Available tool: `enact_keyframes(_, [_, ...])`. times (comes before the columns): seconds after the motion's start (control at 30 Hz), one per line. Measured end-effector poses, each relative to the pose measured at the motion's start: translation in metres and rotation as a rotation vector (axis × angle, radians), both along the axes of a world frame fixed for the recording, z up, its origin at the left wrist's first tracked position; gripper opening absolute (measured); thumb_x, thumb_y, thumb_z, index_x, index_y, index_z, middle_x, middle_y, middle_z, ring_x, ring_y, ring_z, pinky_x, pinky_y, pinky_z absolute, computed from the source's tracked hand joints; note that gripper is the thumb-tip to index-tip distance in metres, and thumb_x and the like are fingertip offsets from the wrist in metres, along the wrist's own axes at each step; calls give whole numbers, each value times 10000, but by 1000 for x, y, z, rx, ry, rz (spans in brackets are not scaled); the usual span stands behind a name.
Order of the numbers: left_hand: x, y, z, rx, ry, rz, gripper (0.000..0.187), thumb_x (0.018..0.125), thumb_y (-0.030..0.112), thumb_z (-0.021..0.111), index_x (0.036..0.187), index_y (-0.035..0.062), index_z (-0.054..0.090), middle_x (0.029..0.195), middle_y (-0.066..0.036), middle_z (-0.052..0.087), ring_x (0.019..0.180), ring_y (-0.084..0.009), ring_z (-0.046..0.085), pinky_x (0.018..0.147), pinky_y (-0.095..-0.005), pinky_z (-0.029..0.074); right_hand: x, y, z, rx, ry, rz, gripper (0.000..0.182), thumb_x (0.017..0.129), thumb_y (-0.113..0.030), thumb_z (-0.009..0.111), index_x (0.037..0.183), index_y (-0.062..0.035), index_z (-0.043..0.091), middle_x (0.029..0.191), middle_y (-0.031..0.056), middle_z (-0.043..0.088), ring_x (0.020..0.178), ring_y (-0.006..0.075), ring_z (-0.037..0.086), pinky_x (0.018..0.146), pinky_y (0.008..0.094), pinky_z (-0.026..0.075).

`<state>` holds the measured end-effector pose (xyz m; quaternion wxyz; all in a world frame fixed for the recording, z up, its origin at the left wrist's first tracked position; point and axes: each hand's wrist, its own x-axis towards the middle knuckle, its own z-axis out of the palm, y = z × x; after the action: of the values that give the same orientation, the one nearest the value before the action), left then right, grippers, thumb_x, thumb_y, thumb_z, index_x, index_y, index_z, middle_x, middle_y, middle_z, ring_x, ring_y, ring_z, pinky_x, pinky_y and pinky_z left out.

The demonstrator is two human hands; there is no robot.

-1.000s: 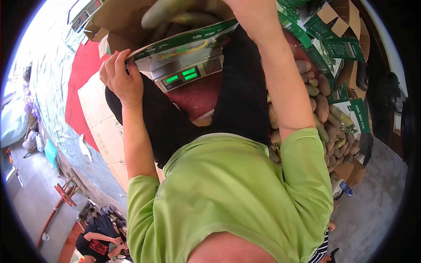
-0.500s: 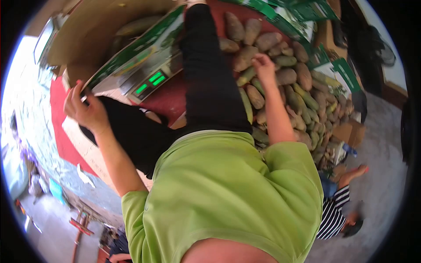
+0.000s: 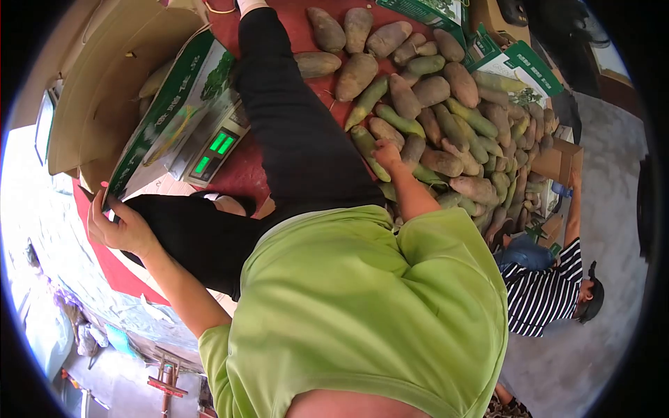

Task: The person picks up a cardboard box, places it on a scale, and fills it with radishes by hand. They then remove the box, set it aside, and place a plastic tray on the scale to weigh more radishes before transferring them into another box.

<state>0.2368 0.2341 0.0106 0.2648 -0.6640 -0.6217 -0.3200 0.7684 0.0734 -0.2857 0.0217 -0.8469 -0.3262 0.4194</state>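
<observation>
My left hand (image 3: 125, 231) is at the lower corner of a large open green-and-white carton (image 3: 167, 104), fingers bent round its edge. A small dark pointed thing (image 3: 86, 194) shows beside its fingertips, too small to name. The carton is on a scale (image 3: 209, 157) with lit green digits. My right hand (image 3: 390, 155) is low at the near edge of a big pile of brown and green tubers (image 3: 474, 189), its curled fingers against a long green tuber (image 3: 369, 150). Part of that grip is hidden.
My black-clad leg (image 3: 300, 118) stretches across the red mat (image 3: 240, 174) between scale and pile. More cartons (image 3: 512, 70) stand beyond the pile. At the right, a person in a striped shirt (image 3: 547, 296) reaches toward a brown box (image 3: 557, 161). A red stand (image 3: 167, 386) is at the lower left.
My right hand has come down from above the pile onto the green tuber. My left hand stays by the carton's corner. The view has shifted, and the other person's arm now reaches toward the box.
</observation>
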Motion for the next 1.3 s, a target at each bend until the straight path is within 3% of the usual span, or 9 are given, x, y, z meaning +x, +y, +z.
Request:
enact_keyframes(0.03, [-1,0,-1,-5,10,5,152,814,80,663,964,58,668,923,-39,671,870,-242,601,794,-375,434,-4,8,17,-51,-35,78,483,756,-220,682,1216,-112,582,1178,170,621,1111,323,583,946,398,455])
enact_keyframes(0.33, [0,-1,-1,-30,16,64,161,826,108,661,980,65,664,925,-40,672,882,-238,591,825,-380,410,-18,52,23,158,-129,349,526,750,-215,693,1249,-122,554,1205,188,594,1144,333,551,957,400,440])
enact_keyframes(0.63, [2,1,-3,-25,-40,36,153,846,155,668,982,85,672,919,-56,654,886,-241,573,844,-382,405,-40,97,31,-73,44,157,678,757,-269,730,1372,-188,458,1260,187,572,1174,322,542,990,364,422])
enact_keyframes(0.73, [2,0,-1,-32,-26,52,157,847,143,662,987,73,668,931,-64,656,896,-252,571,842,-382,408,-30,101,-24,-109,140,239,801,713,-408,734,1419,-246,393,1337,172,517,1252,319,482,1049,389,376])
enact_keyframes(0.83, [10,0,5,-45,-7,49,147,826,63,644,970,41,661,947,-96,652,897,-286,586,808,-396,427,-33,101,-38,-68,77,321,743,758,-304,726,1417,-192,403,1236,189,589,1153,302,566,967,367,436])
enact_keyframes(0.9, [7,0,4,-62,-43,48,179,816,63,647,995,55,658,969,-96,652,929,-285,576,842,-390,412,-32,104,-45,-109,29,347,814,719,-443,716,1432,-244,376,1347,172,512,1253,313,484,1042,406,375])
enact_keyframes(1.03, [9,-2,5,-64,-65,80,252,768,6,629,1009,77,651,984,-86,632,972,-279,555,891,-381,388,-28,98,-45,185,123,115,628,716,-358,739,1289,-166,569,1157,206,632,1111,333,596,929,383,461])
enact_keyframes(1.17, [7,-1,5,-68,-98,78,273,726,-7,639,981,89,646,973,-89,623,968,-289,553,888,-397,390,-44,104,19,330,298,-51,502,758,-230,734,1207,-42,612,1083,173,672,994,255,648,858,337,487])
enact_keyframes(1.3, [0,-4,4,-67,-118,68,319,687,-39,617,983,77,642,977,-102,616,970,-304,550,893,-400,393,-19,97,6,419,91,110,410,765,-175,738,1131,-16,643,1057,124,672,942,221,640,838,325,488])
